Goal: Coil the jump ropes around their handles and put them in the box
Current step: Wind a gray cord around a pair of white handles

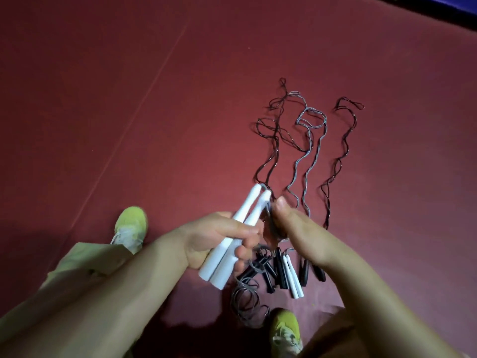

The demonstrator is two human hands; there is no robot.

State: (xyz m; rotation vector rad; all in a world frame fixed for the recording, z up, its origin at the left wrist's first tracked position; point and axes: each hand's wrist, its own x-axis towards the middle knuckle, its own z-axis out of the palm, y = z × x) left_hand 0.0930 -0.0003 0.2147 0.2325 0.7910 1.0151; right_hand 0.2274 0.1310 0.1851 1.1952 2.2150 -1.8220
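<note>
My left hand (219, 239) grips a pair of white jump-rope handles (242, 228) held side by side, tips pointing up and away. My right hand (299, 228) pinches the dark cord (271, 223) right beside the handles, near their upper part. More of that cord hangs down in loose grey loops (245, 303) below my hands. On the floor under my hands lie several other handles, black ones (271, 275) and a white pair (293, 277). Their cords (309, 151) stretch away over the floor in wavy lines. No box is in view.
The floor is a dark red mat (129, 99) with a faint seam running diagonally at the left. My yellow-green shoes (131, 226) (285, 329) stand at the left and at the bottom middle. A blue edge (444, 3) shows at the top right corner.
</note>
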